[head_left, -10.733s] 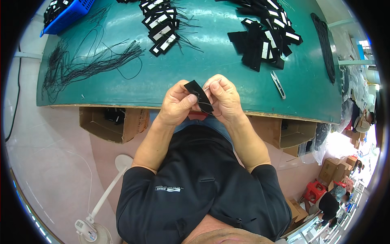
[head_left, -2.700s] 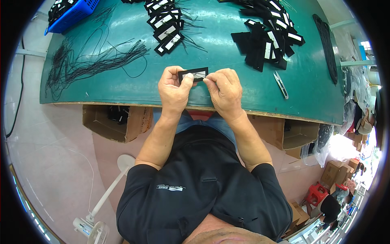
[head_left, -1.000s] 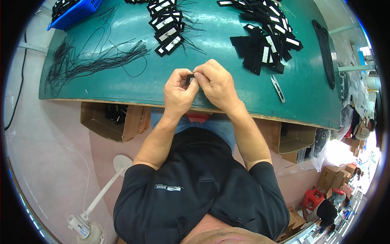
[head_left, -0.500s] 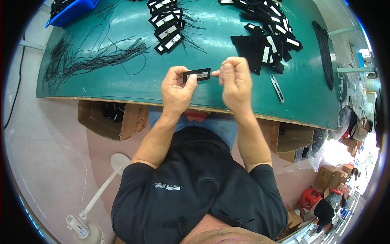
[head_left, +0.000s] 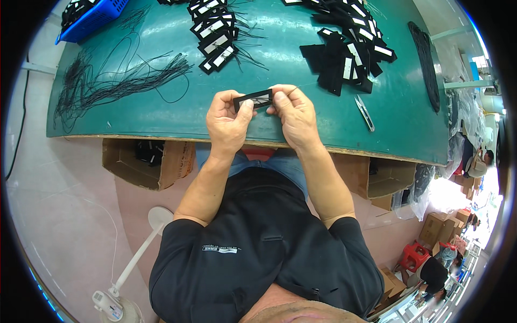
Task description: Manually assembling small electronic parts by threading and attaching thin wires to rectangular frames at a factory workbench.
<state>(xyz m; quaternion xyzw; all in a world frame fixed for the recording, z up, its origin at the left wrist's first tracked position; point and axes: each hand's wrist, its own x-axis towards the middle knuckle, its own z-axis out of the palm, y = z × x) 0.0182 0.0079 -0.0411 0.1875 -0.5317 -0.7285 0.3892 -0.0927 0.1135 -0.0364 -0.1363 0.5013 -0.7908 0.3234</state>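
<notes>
Over the table's near edge, my left hand pinches one end of a small black rectangular piece with a pale panel, thumb on its face. My right hand closes its thumb and fingers on the other end, where thin black cord crosses the panel. Its fingertips partly hide that end, so whether they grip the cord or the piece itself is unclear. Beyond my hands lies a row of similar black pieces with cord tails. To the right rests a heap of black pieces with white panels.
Small thread snips lie right of my hands on the green table. Loose black cords spread at left, and a cord bundle lies far right. A blue basket stands back left. Cardboard boxes sit under the edge.
My right hand, raised and blurred beside the piece before, has come left and down onto its right end. My left hand keeps its pinch. The view has shifted slightly.
</notes>
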